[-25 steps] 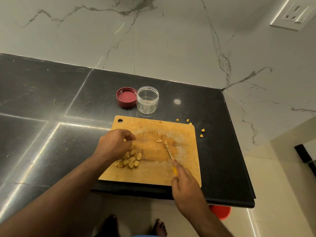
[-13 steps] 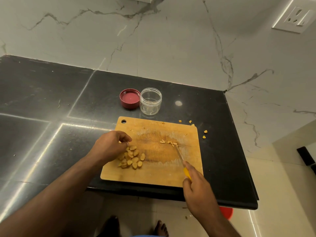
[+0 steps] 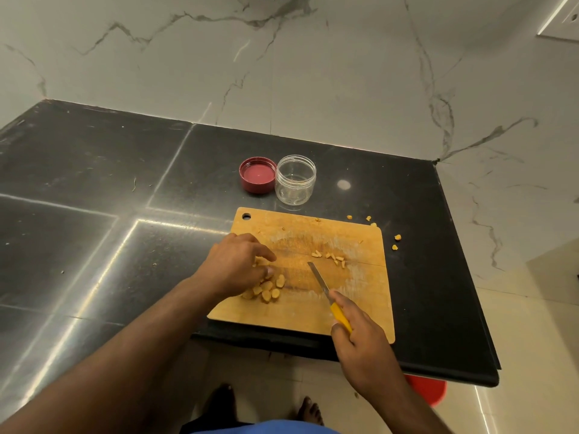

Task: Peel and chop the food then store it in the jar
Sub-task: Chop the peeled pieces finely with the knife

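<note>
— Where is the food?

— A heap of pale yellow slices (image 3: 268,288) lies on the left part of the wooden chopping board (image 3: 369,296), and a few smaller chopped bits (image 3: 332,257) lie farther back toward the right. Some scraps (image 3: 397,241) sit on the black countertop (image 3: 125,189) just past the board's far right corner.

— And the hands?

— The left hand (image 3: 235,264) rests over the heap, fingers curled onto the slices; whether it pinches one cannot be told. The right hand (image 3: 360,343) grips the yellow handle of a knife (image 3: 326,289), whose blade points toward the small bits.

— The jar?

— The clear jar (image 3: 295,180) stands open behind the board, its red lid (image 3: 257,179) lying upturned, touching or just beside it on the left.
</note>
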A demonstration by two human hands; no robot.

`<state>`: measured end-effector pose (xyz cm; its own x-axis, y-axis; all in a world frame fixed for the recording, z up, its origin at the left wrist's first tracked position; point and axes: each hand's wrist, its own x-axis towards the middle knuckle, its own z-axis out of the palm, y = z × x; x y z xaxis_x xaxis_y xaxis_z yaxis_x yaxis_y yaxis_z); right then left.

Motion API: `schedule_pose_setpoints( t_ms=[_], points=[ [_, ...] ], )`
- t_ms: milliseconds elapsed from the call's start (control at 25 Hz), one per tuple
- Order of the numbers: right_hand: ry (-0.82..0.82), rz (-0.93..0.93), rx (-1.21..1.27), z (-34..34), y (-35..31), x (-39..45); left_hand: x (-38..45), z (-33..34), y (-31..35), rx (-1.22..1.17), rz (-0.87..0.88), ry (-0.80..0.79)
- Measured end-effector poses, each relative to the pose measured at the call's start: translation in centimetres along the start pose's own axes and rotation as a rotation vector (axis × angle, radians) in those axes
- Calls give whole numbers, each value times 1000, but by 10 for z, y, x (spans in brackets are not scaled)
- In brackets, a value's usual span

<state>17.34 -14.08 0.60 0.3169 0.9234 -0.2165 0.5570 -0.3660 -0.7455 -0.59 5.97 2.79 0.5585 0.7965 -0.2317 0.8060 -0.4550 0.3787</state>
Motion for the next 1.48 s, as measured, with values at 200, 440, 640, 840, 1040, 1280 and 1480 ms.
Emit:
schedule_pose_setpoints(
  t_ms=[200, 440, 640, 840, 1040, 1280, 1480],
  points=[
    [3, 5, 23, 2, -2, -1, 0, 8, 17, 155, 94, -106],
    [22, 45, 61, -4, -2, -6, 3, 8, 26, -15, 131, -68],
    [45, 79, 127, -11, 0, -6, 19, 17, 48, -281, 16, 21],
    [50, 89, 137, -14, 3, -5, 23, 25, 46, -8, -6, 16],
    [40, 74, 101, -10, 3, -5, 23, 26, 38, -48, -18, 3],
    [-14, -28, -75, -5, -14, 1, 26, 31, 40, -111, -12, 25],
    [-52, -92, -140, 2, -21, 10, 25, 36, 41, -76, 0, 81]
  ],
)
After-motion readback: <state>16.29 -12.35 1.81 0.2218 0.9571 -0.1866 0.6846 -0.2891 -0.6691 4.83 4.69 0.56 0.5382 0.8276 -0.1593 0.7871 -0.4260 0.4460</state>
